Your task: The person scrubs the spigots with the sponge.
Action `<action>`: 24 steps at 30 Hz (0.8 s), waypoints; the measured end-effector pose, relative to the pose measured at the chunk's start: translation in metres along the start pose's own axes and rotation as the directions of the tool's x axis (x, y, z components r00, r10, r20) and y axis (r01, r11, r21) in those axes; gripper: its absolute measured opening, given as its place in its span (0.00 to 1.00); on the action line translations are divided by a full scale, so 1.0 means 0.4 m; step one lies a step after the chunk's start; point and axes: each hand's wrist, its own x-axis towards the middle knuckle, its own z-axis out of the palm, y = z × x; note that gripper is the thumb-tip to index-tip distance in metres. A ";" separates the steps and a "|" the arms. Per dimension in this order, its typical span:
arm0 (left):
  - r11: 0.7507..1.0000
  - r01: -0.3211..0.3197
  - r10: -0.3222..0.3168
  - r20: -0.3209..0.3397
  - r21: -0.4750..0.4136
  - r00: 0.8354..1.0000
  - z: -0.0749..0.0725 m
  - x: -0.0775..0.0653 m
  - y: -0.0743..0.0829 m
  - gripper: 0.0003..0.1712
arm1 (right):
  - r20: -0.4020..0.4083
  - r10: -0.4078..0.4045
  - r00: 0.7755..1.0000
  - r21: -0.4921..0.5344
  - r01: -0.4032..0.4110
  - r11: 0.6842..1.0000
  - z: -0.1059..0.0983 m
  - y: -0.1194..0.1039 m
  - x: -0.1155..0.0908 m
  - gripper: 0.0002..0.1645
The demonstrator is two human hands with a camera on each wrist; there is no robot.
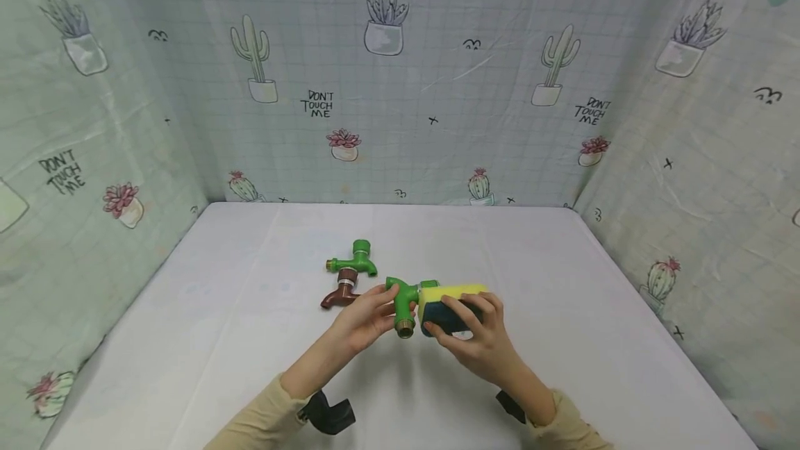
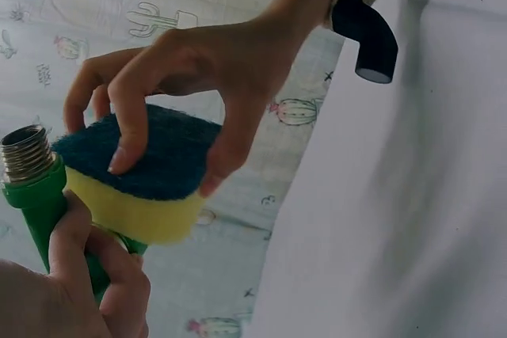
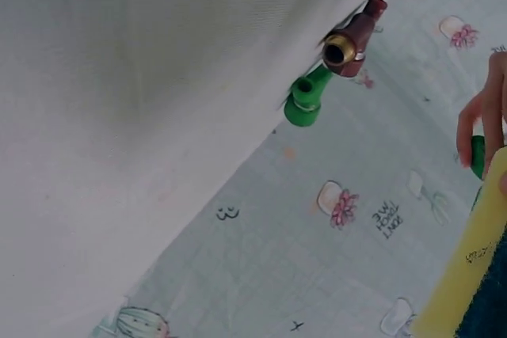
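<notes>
My left hand (image 1: 369, 318) grips a green tap (image 1: 405, 294) above the table, its brass threaded end pointing down and toward me. In my right hand (image 1: 480, 346) is a sponge (image 2: 142, 172) with a yellow foam side and a dark scouring side, held between thumb and fingers. The yellow side lies against the tap's handle end in the head view; in the left wrist view the sponge overlaps part of the tap. Only an edge of the sponge and some left-hand fingers (image 3: 483, 116) show in the right wrist view.
Behind the left hand, a second green tap (image 1: 353, 260) and a brown tap (image 1: 342, 290) lie close together on the white table (image 1: 262, 339). Patterned cloth (image 1: 400, 89) walls rise at the back and both sides. Black wrist mounts (image 1: 330, 417) sit below the forearms.
</notes>
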 end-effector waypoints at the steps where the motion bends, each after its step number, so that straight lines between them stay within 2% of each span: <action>1: 1.000 0.013 -0.013 0.008 -0.027 1.000 0.002 -0.001 0.002 0.24 | -0.014 -0.021 1.000 -0.021 0.021 1.000 0.004 0.002 -0.003 0.12; 3: 0.998 0.031 -0.030 0.018 -0.060 0.999 0.005 -0.004 0.007 0.22 | -0.030 -0.054 0.998 -0.056 0.052 0.997 0.008 0.007 -0.009 0.12; 5: 0.999 0.029 -0.028 0.022 -0.041 0.999 0.007 -0.007 0.011 0.23 | -0.030 -0.071 0.997 -0.073 0.069 0.995 0.011 0.012 -0.015 0.13; 9: 0.994 -0.023 0.022 0.017 0.106 1.000 0.003 -0.013 0.013 0.31 | -0.002 -0.060 0.998 -0.046 0.060 0.997 0.006 0.014 -0.020 0.13; 13: 0.977 -0.066 0.061 0.029 0.202 0.998 -0.006 -0.016 0.014 0.37 | 0.032 0.002 0.999 0.029 -0.003 1.000 -0.006 0.011 -0.013 0.13; 16: 0.958 -0.084 0.072 0.053 0.274 0.996 -0.012 -0.016 0.016 0.34 | 0.037 0.049 0.998 0.061 -0.051 0.997 -0.013 0.011 -0.003 0.13; 19: 0.930 -0.101 0.081 0.070 0.354 0.994 -0.015 -0.018 0.018 0.34 | 0.022 0.057 0.998 0.060 -0.058 0.997 -0.016 0.012 0.006 0.13; 24: 0.866 -0.082 0.063 0.054 0.494 0.997 -0.018 -0.025 0.019 0.45 | -0.014 0.022 1.000 0.033 -0.021 0.999 -0.017 0.009 0.008 0.12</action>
